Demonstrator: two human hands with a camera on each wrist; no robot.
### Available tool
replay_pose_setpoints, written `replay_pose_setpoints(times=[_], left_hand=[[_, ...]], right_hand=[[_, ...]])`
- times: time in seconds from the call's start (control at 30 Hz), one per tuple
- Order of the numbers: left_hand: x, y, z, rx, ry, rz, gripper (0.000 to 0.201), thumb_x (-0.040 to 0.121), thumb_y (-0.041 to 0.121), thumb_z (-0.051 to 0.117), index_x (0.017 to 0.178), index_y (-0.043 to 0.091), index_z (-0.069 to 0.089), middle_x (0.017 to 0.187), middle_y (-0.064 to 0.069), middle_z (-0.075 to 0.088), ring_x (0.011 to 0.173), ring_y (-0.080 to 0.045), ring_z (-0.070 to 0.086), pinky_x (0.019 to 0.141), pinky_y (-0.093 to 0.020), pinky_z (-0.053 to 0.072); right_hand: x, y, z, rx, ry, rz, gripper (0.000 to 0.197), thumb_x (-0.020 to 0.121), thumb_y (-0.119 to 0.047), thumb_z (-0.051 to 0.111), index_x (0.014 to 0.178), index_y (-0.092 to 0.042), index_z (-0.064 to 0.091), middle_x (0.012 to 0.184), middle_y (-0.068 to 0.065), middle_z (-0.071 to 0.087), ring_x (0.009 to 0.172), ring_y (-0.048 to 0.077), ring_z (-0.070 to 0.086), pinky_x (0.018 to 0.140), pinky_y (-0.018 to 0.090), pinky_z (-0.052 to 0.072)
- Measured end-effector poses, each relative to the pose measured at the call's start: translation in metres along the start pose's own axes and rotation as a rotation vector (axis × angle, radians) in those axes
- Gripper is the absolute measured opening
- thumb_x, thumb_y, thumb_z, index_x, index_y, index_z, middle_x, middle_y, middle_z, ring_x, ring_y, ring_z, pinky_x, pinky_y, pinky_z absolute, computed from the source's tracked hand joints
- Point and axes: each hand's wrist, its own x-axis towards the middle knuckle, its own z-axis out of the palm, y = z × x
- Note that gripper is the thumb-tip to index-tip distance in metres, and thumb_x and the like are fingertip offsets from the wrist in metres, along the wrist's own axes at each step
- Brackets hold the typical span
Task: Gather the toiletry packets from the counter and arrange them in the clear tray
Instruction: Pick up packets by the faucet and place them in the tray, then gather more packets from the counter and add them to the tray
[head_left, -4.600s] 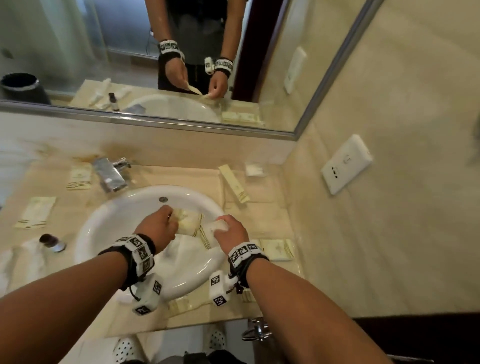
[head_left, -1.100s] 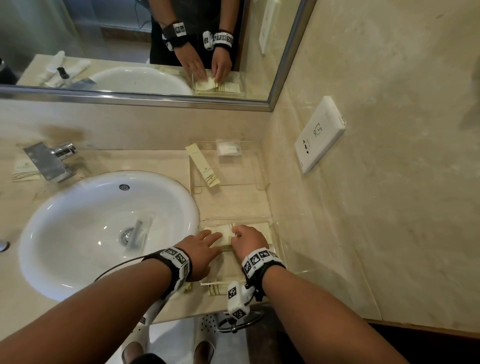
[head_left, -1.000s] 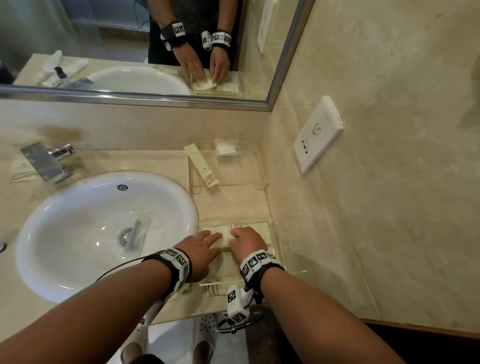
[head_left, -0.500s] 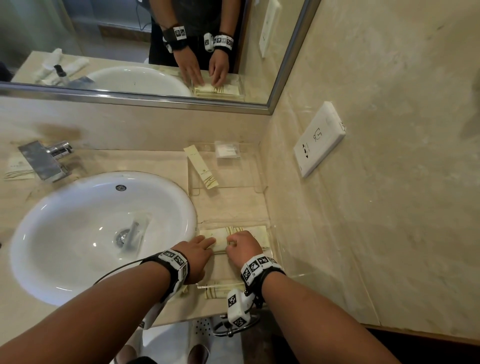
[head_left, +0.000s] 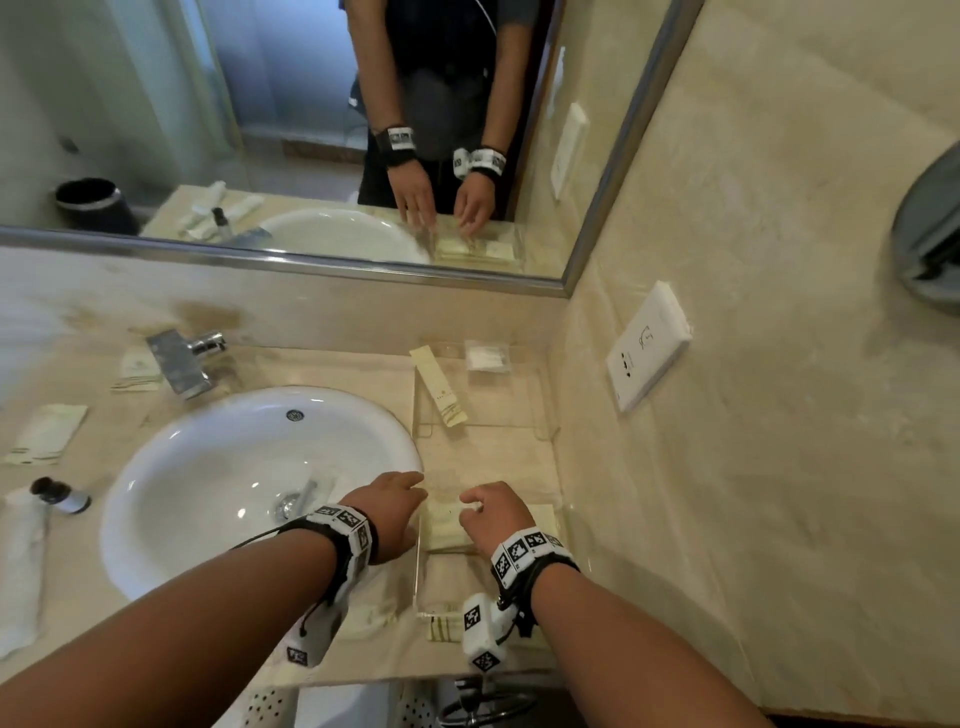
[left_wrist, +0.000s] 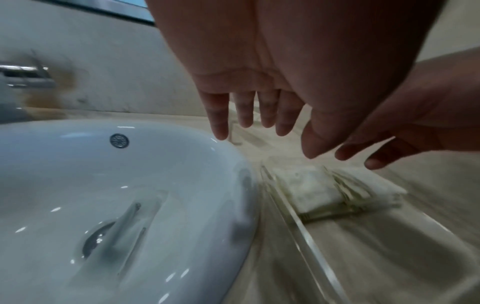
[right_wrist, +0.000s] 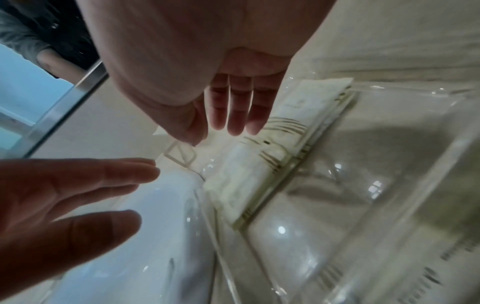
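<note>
Cream paper toiletry packets (head_left: 447, 527) now lie stacked in the clear plastic tray (head_left: 418, 577) below my lifted, empty, loosely spread left hand (head_left: 392, 512) and right hand (head_left: 493, 514), so more can follow.

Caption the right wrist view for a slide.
Right hand hovers open above stacked toiletry packets in the clear tray; left hand alongside.
</note>
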Motion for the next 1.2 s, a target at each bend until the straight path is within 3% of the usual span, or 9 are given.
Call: replay_pose_setpoints(times=[0.13,0.37,0.47,0.8,1.0,1.13,1.2], left_hand=[[-0.019,-0.019,-0.026,-0.075,0.087,-0.153,0.057,0.092,0.038,0.051,0.147,0.025,0.040,0.159,0.002,0.025,0.143,-0.023,0.029,0.111,-0.041,0.036],[-0.063,-0.058,-0.061,-0.117,0.190,-0.324,0.052,0.092,0.039,0.052,0.142,0.027,0.045,0.152,0.002,0.037,0.135,-0.023,0.039,0.111,-0.037,0.036],[-0.078,-0.068,-0.067,-0.139,0.248,-0.374,0.050,0.093,0.037,0.053,0.142,0.027,0.047,0.151,0.003,0.038,0.134,-0.022,0.040,0.110,-0.034,0.036],[-0.141,-0.117,-0.051,-0.224,0.333,-0.506,0.049,0.093,0.039,0.053,0.141,0.029,0.047,0.149,0.005,0.040,0.134,-0.019,0.040,0.111,-0.036,0.036],[-0.173,-0.183,-0.049,-0.289,0.374,-0.620,0.047,0.093,0.038,0.052,0.139,0.032,0.046,0.147,0.008,0.041,0.133,-0.018,0.041,0.107,-0.038,0.040],[-0.189,-0.230,-0.052,-0.317,0.381,-0.676,0.047,0.092,0.039,0.053,0.138,0.033,0.048,0.146,0.007,0.043,0.131,-0.019,0.044,0.105,-0.039,0.042],[-0.196,-0.256,-0.052,-0.351,0.384,-0.695,0.046,0.092,0.039,0.053,0.137,0.032,0.049,0.145,0.007,0.043,0.130,-0.018,0.045,0.104,-0.037,0.043]], right_hand=[[0.006,-0.033,-0.016,-0.049,-0.002,-0.105,0.030,0.091,-0.029,0.057,0.118,-0.031,0.069,0.132,-0.008,0.056,0.104,0.009,0.062,0.094,0.026,0.049],[0.015,-0.087,-0.018,-0.109,-0.042,-0.201,0.033,0.093,-0.028,0.056,0.123,-0.026,0.069,0.139,-0.002,0.056,0.115,0.017,0.061,0.095,0.025,0.048],[0.014,-0.109,-0.003,-0.127,-0.071,-0.257,0.033,0.092,-0.027,0.056,0.122,-0.026,0.070,0.138,0.000,0.057,0.117,0.018,0.061,0.099,0.026,0.047],[0.008,-0.199,0.069,-0.274,-0.186,-0.468,0.030,0.091,-0.029,0.057,0.117,-0.031,0.071,0.131,-0.006,0.061,0.108,0.015,0.064,0.093,0.025,0.047],[0.012,-0.257,0.111,-0.393,-0.231,-0.545,0.030,0.093,-0.033,0.053,0.120,-0.034,0.067,0.141,-0.006,0.051,0.124,0.012,0.056,0.103,0.028,0.043],[0.018,-0.297,0.135,-0.435,-0.223,-0.567,0.031,0.093,-0.034,0.053,0.120,-0.034,0.069,0.136,-0.009,0.055,0.118,0.015,0.058,0.098,0.029,0.044],[0.024,-0.319,0.150,-0.461,-0.234,-0.568,0.031,0.093,-0.034,0.054,0.120,-0.034,0.069,0.135,-0.012,0.057,0.116,0.016,0.060,0.090,0.030,0.044]])
